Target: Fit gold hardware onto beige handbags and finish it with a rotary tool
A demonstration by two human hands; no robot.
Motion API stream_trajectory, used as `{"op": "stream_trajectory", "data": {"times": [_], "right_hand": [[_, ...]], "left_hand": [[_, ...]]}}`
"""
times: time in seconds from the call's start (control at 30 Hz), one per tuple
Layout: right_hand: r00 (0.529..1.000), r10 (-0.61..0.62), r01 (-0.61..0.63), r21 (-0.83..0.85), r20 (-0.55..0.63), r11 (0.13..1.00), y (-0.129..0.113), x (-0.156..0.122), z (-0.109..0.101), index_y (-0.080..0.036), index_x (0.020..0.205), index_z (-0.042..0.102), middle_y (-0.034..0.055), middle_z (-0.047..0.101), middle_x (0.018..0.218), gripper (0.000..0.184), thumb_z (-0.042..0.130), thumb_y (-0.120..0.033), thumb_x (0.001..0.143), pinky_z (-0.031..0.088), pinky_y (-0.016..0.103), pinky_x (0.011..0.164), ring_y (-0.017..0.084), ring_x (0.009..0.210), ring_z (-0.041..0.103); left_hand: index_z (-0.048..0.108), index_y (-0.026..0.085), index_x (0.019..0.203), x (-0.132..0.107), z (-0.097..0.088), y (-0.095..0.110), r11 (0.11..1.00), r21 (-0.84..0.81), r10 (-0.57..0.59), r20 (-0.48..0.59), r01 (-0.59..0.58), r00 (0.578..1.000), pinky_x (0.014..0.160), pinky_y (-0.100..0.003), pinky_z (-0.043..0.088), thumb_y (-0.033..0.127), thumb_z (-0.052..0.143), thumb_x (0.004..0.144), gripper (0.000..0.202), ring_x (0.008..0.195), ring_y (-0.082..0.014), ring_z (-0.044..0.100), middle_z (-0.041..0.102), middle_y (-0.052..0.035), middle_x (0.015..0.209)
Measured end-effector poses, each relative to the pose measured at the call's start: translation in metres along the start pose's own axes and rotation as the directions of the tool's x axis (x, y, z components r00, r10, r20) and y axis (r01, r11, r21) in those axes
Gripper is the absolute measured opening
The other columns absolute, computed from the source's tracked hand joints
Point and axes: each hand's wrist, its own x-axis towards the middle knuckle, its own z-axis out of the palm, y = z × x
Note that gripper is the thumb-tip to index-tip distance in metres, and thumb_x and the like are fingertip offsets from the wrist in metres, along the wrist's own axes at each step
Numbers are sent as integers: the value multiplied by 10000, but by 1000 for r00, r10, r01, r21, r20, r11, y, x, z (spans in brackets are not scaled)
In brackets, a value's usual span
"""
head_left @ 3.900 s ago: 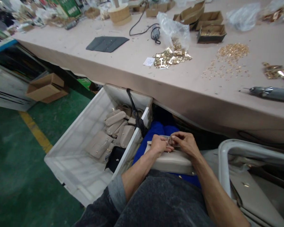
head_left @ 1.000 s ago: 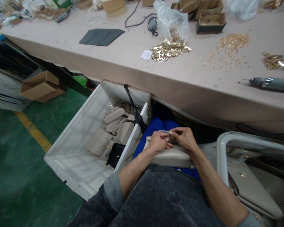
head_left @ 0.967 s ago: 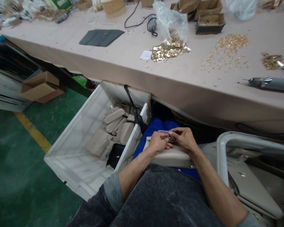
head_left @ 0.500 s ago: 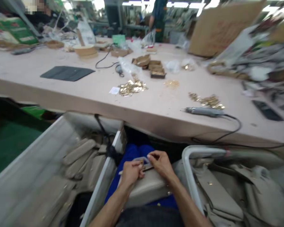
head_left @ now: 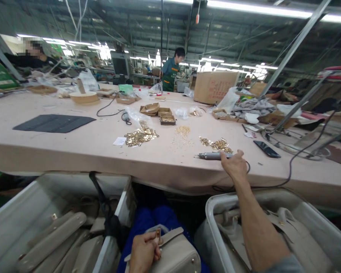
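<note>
On my lap rests a beige handbag [head_left: 179, 252] with small gold studs. My left hand [head_left: 143, 252] is closed on its strap end, where a small gold metal fitting [head_left: 158, 234] shows at the fingertips. My right hand [head_left: 235, 165] reaches over the table edge to a grey electric screwdriver [head_left: 211, 155], which lies flat with its bit pointing left. Thumb and fingers are spread at its rear end, and part of the handle is hidden there. Just behind the screwdriver is a small pile of gold metal fittings [head_left: 221, 144].
A larger pile of gold fittings [head_left: 140, 136], tiny gold pieces [head_left: 183, 131] and a phone [head_left: 267, 149] are on the table. Left and right of my legs stand white bins [head_left: 123, 216] [head_left: 211, 212] with beige bags. A cable runs along the table's front. Co-workers are beyond.
My right hand has left the handbag and moved forward and right to the screwdriver. My left hand stays on the bag. The view has tilted up.
</note>
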Motion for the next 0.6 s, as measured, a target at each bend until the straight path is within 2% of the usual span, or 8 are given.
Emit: {"op": "stream_trajectory", "data": {"times": [0.07,0.17,0.27,0.37,0.6], "right_hand": [[999,41,-41,-140,-2,989,-22,13,9,99,1566,223,376,651,1210,1145,639,-714,875,517,579,988,492,1165,652],[993,117,-110,-153,36,982,-41,19,19,127,1579,102,385,621,1266,1258,717,-668,822,512,567,1014,493,1226,618],[964,262,-261,-32,33,965,-43,18,21,87,1562,199,356,638,1252,1238,798,-614,737,527,519,1018,464,1234,624],[925,380,-380,56,12,923,-40,15,21,43,1517,304,342,651,1227,1163,810,-616,703,555,485,985,438,1206,650],[923,379,-382,46,58,923,-59,14,30,31,1577,170,349,629,1273,1198,792,-583,757,544,476,1007,418,1257,633]], "left_hand": [[761,128,624,1,2,-1,1000,0,7,-9,-7,1000,445,-260,335,470,670,583,356,369,-159,495,587,-63,406],[762,135,625,2,1,-3,999,19,41,-16,-40,999,447,-259,329,456,643,615,342,366,-157,494,593,-57,408],[766,146,639,2,-2,-3,999,28,47,-3,-47,999,450,-264,326,438,666,618,310,367,-155,481,594,-45,406],[758,155,632,1,-4,-3,999,26,39,-5,-39,999,449,-270,335,459,695,599,312,371,-157,481,591,-41,407],[758,165,604,-2,-2,0,997,44,61,33,-62,998,459,-279,330,445,693,598,288,374,-161,481,594,-45,420]]}}
